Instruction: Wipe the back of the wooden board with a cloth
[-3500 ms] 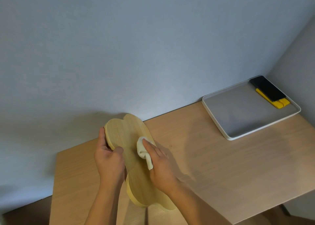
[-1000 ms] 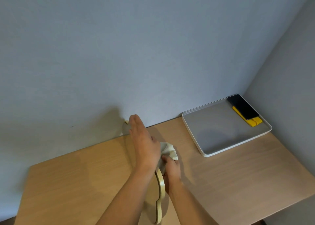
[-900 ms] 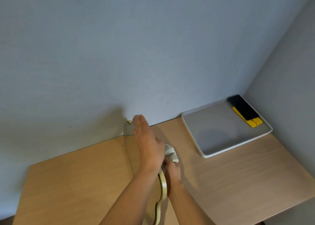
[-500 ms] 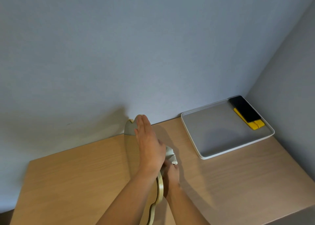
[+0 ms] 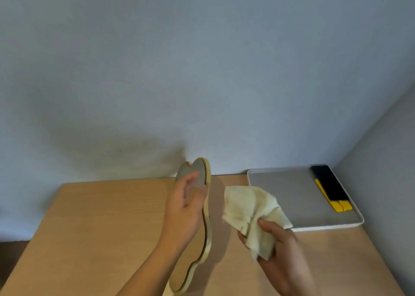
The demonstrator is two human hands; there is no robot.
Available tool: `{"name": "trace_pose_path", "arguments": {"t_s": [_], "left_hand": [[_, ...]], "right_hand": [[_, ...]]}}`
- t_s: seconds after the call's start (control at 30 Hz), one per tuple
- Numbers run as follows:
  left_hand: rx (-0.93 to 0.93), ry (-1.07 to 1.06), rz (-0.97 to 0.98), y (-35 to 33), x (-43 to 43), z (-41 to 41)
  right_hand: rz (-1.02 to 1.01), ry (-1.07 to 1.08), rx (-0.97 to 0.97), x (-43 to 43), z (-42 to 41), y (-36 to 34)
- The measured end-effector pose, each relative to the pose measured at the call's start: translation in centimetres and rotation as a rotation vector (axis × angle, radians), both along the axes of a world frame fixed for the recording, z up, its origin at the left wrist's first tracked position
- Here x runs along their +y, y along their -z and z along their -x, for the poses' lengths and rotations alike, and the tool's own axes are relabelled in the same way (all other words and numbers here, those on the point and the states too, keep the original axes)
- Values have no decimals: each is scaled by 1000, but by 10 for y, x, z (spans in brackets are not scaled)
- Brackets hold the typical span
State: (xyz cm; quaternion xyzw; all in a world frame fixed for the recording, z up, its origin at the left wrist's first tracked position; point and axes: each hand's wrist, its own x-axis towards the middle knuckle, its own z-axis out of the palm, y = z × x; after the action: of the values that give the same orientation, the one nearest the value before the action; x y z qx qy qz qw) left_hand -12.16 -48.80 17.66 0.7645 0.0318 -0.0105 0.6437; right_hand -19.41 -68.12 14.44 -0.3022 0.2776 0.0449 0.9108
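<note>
The wavy-edged wooden board (image 5: 207,239) stands on its edge on the table, nearly end-on to me, its far lobe near the wall. My left hand (image 5: 186,208) lies flat against the board's left face with the fingers spread, propping it upright. My right hand (image 5: 276,241) is off to the right of the board and grips a crumpled cream cloth (image 5: 249,208), which hangs loose and does not touch the board.
A light wooden table (image 5: 101,224) sits against a grey-blue wall. A white tray (image 5: 289,190) lies at the back right, holding a black and yellow object (image 5: 330,188). A second wall closes off the right side.
My right hand has pulled the cloth off the board's right face and out to the right, and the cloth has unfolded. The left hand still props the board upright.
</note>
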Motion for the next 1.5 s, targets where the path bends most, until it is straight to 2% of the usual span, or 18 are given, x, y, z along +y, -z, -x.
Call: {"name": "trace_pose_path", "arguments": {"t_s": [0.07, 0.2, 0.23, 0.37, 0.47, 0.53, 0.63, 0.8, 0.97, 1.07, 1.2, 1.43, 1.5], "left_hand": [[156, 0, 168, -16, 15, 29], [173, -155, 325, -37, 58, 75], [195, -186, 403, -40, 74, 81], [406, -59, 778, -41, 146, 89], [392, -190, 819, -31, 203, 85], [351, -312, 756, -17, 243, 74], [340, -411, 604, 9, 304, 48], [405, -420, 296, 70, 408, -21], [489, -339, 146, 137, 478, -101], [548, -314, 55, 171, 494, -127], [549, -325, -185, 216, 504, -137], [434, -280, -480, 245, 503, -129], [412, -240, -635, 245, 501, -126]], "right_hand": [[43, -149, -81, 6, 11, -42], [441, -464, -77, 53, 21, -90], [463, -545, -84, 71, 20, -95], [245, -706, -30, 157, 1, -89], [47, -829, 65, 224, -25, -69], [34, -942, 131, 263, -46, -54], [153, -1054, 182, 314, -84, -27], [417, -928, 193, 404, -157, 38], [684, -757, 180, 478, -209, 116], [821, -758, 207, 497, -221, 151], [1099, -723, 208, 516, -229, 183], [1290, -749, 161, 505, -221, 199], [1366, -807, 144, 499, -218, 193]]}}
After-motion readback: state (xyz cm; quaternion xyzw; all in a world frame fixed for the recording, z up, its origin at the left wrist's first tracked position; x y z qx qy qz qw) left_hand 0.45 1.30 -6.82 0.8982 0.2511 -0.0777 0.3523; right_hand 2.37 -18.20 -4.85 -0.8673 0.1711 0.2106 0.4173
